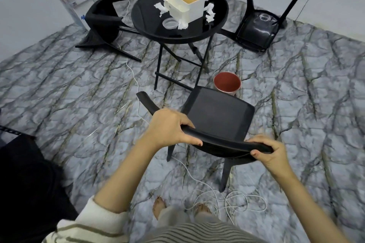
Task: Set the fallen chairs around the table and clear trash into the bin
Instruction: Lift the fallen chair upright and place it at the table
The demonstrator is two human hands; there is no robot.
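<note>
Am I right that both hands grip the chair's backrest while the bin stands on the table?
Not quite: the bin stands on the floor beside the table, as the head view shows. The left hand and right hand do grip the chair's backrest.

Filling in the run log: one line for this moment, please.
near chair upright | left hand, right hand grip backrest | fallen chairs | tissues on table | bin by table

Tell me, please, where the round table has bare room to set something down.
Two bare patches: the near-right tabletop, between the tissue box and the table rim, and the left strip between the rim and the crumpled tissues. Around the box it is crowded: tissues on three sides and a clear dish at its front.
</note>
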